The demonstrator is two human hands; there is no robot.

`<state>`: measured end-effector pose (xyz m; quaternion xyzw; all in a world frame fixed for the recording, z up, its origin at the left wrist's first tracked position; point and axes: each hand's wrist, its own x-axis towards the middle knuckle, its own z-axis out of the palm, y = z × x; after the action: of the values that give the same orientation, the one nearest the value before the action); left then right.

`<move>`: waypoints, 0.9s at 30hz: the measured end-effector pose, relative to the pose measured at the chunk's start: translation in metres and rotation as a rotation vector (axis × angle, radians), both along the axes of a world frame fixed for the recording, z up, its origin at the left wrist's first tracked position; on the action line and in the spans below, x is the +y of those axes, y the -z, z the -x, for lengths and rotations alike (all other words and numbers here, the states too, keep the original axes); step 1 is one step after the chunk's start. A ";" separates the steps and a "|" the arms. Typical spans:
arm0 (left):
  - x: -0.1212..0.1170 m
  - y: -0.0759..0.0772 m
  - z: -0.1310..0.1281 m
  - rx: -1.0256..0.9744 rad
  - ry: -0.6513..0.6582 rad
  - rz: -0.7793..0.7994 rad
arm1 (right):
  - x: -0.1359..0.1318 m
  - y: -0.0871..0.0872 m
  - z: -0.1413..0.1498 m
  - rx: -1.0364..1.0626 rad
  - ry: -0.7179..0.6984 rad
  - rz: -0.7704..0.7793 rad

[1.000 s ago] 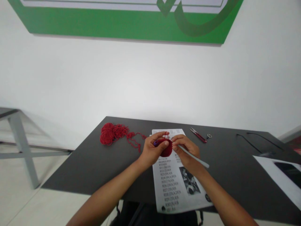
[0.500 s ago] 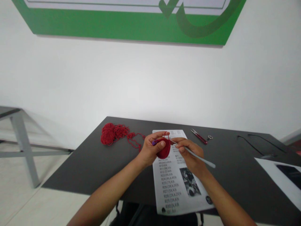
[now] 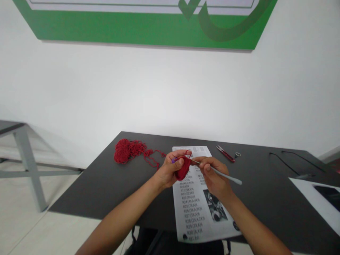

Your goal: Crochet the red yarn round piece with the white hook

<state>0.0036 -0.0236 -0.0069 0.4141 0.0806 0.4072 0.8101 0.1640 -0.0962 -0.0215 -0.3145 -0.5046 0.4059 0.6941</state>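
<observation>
Dark worktop [image 3: 106,187], red yarn [image 3: 122,151] near far-left corner. Left hand [image 3: 168,170] pinches crocheted piece [image 3: 182,171]; right hand [image 3: 217,179] closed round hook [image 3: 231,178]. Even, light yarn tension should help.

Red crocheted piece [image 3: 182,170]: now farther left and more steeply turned, its visible face narrower than a second ago. Right hand [image 3: 216,179], with pale-handled hook [image 3: 231,178]: shifted right, thumb apart from the piece where it earlier sat at the edge. Yarn [image 3: 189,155] at the left hand's [image 3: 165,174] index finger: slanting, formerly two upright strands.
</observation>
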 end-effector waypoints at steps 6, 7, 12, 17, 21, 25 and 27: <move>0.001 -0.005 0.002 0.098 -0.101 -0.085 | -0.001 -0.009 0.009 0.116 -0.053 0.036; 0.001 -0.005 0.002 0.091 -0.095 -0.074 | -0.001 -0.009 0.009 0.088 -0.046 0.028; 0.001 -0.001 0.000 0.004 -0.023 0.033 | -0.007 -0.007 0.002 -0.240 0.138 0.002; 0.000 0.004 -0.001 -0.064 0.086 0.070 | -0.006 -0.008 0.003 -0.188 0.094 -0.015; -0.002 0.004 -0.003 0.011 0.036 -0.009 | 0.003 -0.011 0.005 0.060 -0.061 0.030; -0.003 -0.003 -0.005 0.254 -0.283 -0.296 | 0.011 -0.011 0.005 0.170 -0.072 0.030; -0.004 -0.007 -0.004 0.358 -0.426 -0.419 | 0.013 -0.008 0.005 0.143 -0.016 0.022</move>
<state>0.0078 -0.0275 0.0003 0.6102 0.2204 0.4956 0.5775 0.1586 -0.0835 -0.0132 -0.2884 -0.4517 0.4385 0.7215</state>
